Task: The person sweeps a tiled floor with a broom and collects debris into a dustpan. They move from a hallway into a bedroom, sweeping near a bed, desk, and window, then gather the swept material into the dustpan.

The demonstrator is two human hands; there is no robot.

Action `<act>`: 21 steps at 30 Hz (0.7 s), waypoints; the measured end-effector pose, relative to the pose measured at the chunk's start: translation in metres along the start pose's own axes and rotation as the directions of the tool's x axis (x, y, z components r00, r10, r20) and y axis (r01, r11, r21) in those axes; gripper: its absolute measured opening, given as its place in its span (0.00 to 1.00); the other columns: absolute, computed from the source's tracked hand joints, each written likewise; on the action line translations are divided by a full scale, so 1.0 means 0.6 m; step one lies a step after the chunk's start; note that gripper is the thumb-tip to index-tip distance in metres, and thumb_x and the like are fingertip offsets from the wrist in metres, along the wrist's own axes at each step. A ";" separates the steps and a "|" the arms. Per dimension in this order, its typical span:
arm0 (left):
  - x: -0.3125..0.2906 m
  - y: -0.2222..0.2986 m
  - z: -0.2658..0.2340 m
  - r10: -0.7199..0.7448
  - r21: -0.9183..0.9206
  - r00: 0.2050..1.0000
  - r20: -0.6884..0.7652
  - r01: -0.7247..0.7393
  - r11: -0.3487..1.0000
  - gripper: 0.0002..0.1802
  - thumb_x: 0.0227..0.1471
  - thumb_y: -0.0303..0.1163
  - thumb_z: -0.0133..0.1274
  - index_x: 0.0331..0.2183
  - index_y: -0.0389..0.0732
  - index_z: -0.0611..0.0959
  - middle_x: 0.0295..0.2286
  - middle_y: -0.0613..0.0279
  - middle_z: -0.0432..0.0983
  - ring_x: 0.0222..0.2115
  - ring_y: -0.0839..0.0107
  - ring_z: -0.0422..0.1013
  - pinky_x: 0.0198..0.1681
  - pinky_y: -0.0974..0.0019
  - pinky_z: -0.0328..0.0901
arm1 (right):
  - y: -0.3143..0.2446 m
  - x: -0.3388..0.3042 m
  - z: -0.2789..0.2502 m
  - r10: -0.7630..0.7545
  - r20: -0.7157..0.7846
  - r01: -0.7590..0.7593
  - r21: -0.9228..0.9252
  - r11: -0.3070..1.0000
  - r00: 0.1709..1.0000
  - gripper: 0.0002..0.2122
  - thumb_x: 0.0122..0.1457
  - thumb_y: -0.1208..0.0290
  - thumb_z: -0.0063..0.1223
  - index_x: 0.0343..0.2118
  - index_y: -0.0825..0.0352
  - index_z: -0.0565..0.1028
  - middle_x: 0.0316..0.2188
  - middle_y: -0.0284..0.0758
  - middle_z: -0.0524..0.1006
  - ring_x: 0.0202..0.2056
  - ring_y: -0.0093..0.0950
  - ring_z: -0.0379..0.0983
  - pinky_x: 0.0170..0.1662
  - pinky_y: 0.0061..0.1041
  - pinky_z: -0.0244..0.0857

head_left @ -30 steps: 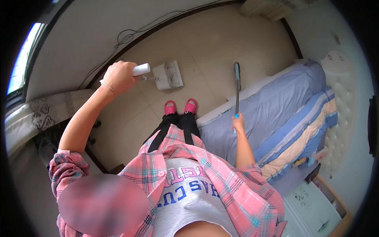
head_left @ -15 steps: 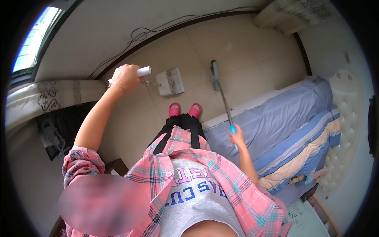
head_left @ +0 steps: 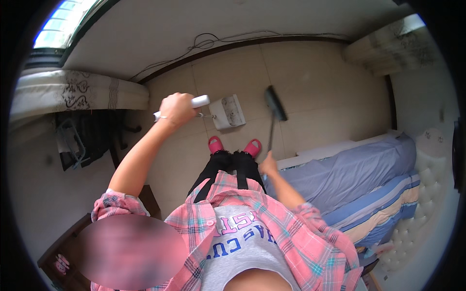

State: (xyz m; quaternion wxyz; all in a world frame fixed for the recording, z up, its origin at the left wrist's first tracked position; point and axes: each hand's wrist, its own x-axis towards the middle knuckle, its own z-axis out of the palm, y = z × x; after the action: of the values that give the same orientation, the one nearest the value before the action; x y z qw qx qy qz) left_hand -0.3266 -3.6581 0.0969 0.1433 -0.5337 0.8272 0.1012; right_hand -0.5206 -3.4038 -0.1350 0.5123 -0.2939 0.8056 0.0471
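We are standing on a beige tiled floor [head_left: 315, 77] beside a grey-blue-sheeted bed [head_left: 347, 167]. Ahead of us, a long-handled broom [head_left: 276, 104] is pointing away, its dark head sitting to the right of a white long-handled dustpan [head_left: 223, 116] and apart from it; dark specks [head_left: 234, 107] are showing inside the pan. Our left hand [head_left: 177, 110] is gripping the dustpan's white handle, while our right hand [head_left: 268, 165] is wrapping round the broom's. Below, we are wearing pink slippers [head_left: 253, 148].
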 end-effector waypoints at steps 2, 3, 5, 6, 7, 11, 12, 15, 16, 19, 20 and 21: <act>0.008 0.024 -0.011 0.012 -0.030 0.999 0.047 -0.011 0.999 0.11 0.34 0.38 0.50 0.21 0.42 0.79 0.19 0.54 0.73 0.22 0.59 0.70 0.28 0.62 0.65 | -0.011 -0.053 0.028 -0.055 0.040 0.056 -0.041 0.998 0.998 0.30 0.38 0.76 0.43 0.50 0.63 0.51 0.32 0.52 0.69 0.37 0.44 0.66 0.39 0.33 0.60; 0.013 0.026 -0.013 0.021 -0.035 0.999 0.040 -0.019 0.999 0.11 0.33 0.38 0.50 0.20 0.42 0.79 0.19 0.53 0.73 0.22 0.58 0.70 0.28 0.62 0.65 | -0.005 -0.062 0.029 -0.136 -0.015 0.136 0.009 0.991 0.991 0.29 0.38 0.76 0.43 0.49 0.63 0.53 0.32 0.51 0.69 0.37 0.44 0.67 0.39 0.33 0.60; 0.015 0.014 -0.007 0.035 -0.074 0.999 0.034 -0.033 0.997 0.10 0.31 0.36 0.50 0.19 0.39 0.79 0.20 0.52 0.73 0.22 0.59 0.71 0.27 0.63 0.65 | 0.009 -0.067 0.018 -0.304 -0.135 0.316 0.079 0.946 0.943 0.26 0.38 0.75 0.44 0.46 0.63 0.59 0.32 0.49 0.70 0.36 0.43 0.67 0.38 0.33 0.61; 0.015 0.004 -0.002 0.049 -0.078 0.999 0.023 -0.047 0.996 0.10 0.30 0.35 0.50 0.19 0.39 0.79 0.20 0.52 0.73 0.22 0.59 0.71 0.27 0.63 0.65 | 0.006 -0.081 0.002 -0.296 -0.118 0.311 0.131 0.941 0.948 0.25 0.37 0.74 0.45 0.44 0.63 0.61 0.33 0.48 0.70 0.36 0.43 0.67 0.38 0.33 0.60; 0.012 -0.003 0.002 0.053 -0.096 0.997 0.047 -0.049 0.994 0.10 0.29 0.34 0.50 0.18 0.39 0.79 0.20 0.52 0.73 0.22 0.60 0.71 0.27 0.64 0.66 | -0.002 -0.101 -0.016 -0.296 -0.100 0.310 0.185 0.932 0.950 0.23 0.37 0.74 0.46 0.43 0.64 0.63 0.33 0.46 0.70 0.35 0.42 0.67 0.38 0.33 0.60; -0.018 -0.030 -0.012 0.082 -0.059 0.995 0.051 -0.079 0.995 0.11 0.28 0.36 0.50 0.18 0.39 0.79 0.19 0.53 0.73 0.23 0.61 0.71 0.28 0.64 0.66 | 0.009 -0.106 -0.017 -0.385 -0.269 0.417 0.072 0.906 0.883 0.24 0.36 0.73 0.47 0.43 0.67 0.63 0.37 0.48 0.68 0.41 0.40 0.64 0.42 0.32 0.58; -0.033 -0.043 -0.023 0.057 -0.080 0.997 0.051 -0.053 0.995 0.12 0.29 0.36 0.50 0.19 0.39 0.79 0.20 0.53 0.73 0.23 0.61 0.71 0.28 0.63 0.66 | -0.025 -0.130 -0.035 -0.404 -0.284 0.428 0.028 0.903 0.870 0.23 0.35 0.72 0.48 0.41 0.68 0.65 0.36 0.48 0.69 0.40 0.40 0.65 0.42 0.31 0.59; -0.054 -0.109 -0.009 0.023 -0.211 0.999 0.031 -0.016 0.977 0.13 0.31 0.39 0.50 0.20 0.39 0.79 0.21 0.51 0.73 0.24 0.59 0.71 0.29 0.62 0.66 | -0.074 -0.084 -0.029 -0.277 -0.261 0.324 0.157 0.933 0.925 0.17 0.34 0.75 0.50 0.32 0.71 0.69 0.25 0.44 0.72 0.28 0.36 0.70 0.32 0.31 0.62; -0.062 -0.134 -0.003 0.003 -0.237 1.000 0.018 0.002 0.971 0.13 0.31 0.39 0.50 0.20 0.39 0.79 0.21 0.51 0.73 0.24 0.59 0.71 0.29 0.62 0.66 | -0.099 -0.089 -0.031 -0.237 -0.237 0.292 0.230 0.929 0.942 0.14 0.34 0.76 0.50 0.29 0.71 0.69 0.21 0.43 0.72 0.25 0.34 0.70 0.29 0.31 0.62; -0.083 -0.214 0.001 -0.128 -0.333 0.992 -0.004 0.120 0.935 0.19 0.36 0.45 0.49 0.20 0.37 0.79 0.20 0.51 0.73 0.23 0.59 0.71 0.28 0.62 0.65 | -0.201 -0.116 -0.046 -0.153 -0.221 0.227 0.366 0.902 0.963 0.03 0.38 0.81 0.47 0.19 0.74 0.68 0.12 0.38 0.69 0.13 0.26 0.65 0.15 0.27 0.59; -0.092 -0.229 -0.007 -0.169 -0.374 0.986 0.006 0.159 0.914 0.21 0.37 0.48 0.47 0.20 0.38 0.79 0.20 0.52 0.73 0.23 0.59 0.71 0.28 0.62 0.65 | -0.217 -0.118 -0.052 -0.113 -0.205 0.188 0.397 0.898 0.972 0.02 0.38 0.82 0.46 0.18 0.74 0.67 0.11 0.37 0.68 0.12 0.25 0.64 0.14 0.26 0.58; -0.106 -0.245 -0.009 -0.191 -0.413 0.981 0.021 0.183 0.892 0.22 0.37 0.50 0.47 0.21 0.39 0.79 0.20 0.53 0.73 0.23 0.59 0.71 0.28 0.61 0.65 | -0.235 -0.123 -0.052 -0.079 -0.177 0.149 0.432 0.890 0.981 0.01 0.38 0.83 0.45 0.18 0.74 0.67 0.11 0.36 0.67 0.11 0.25 0.63 0.13 0.25 0.57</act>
State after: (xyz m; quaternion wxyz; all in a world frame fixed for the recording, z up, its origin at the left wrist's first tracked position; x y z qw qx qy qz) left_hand -0.1684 -3.6661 0.1219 0.0280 -0.6300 0.7334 0.2540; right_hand -0.4495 -3.5001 -0.0256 0.5035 -0.2193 0.8137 -0.1906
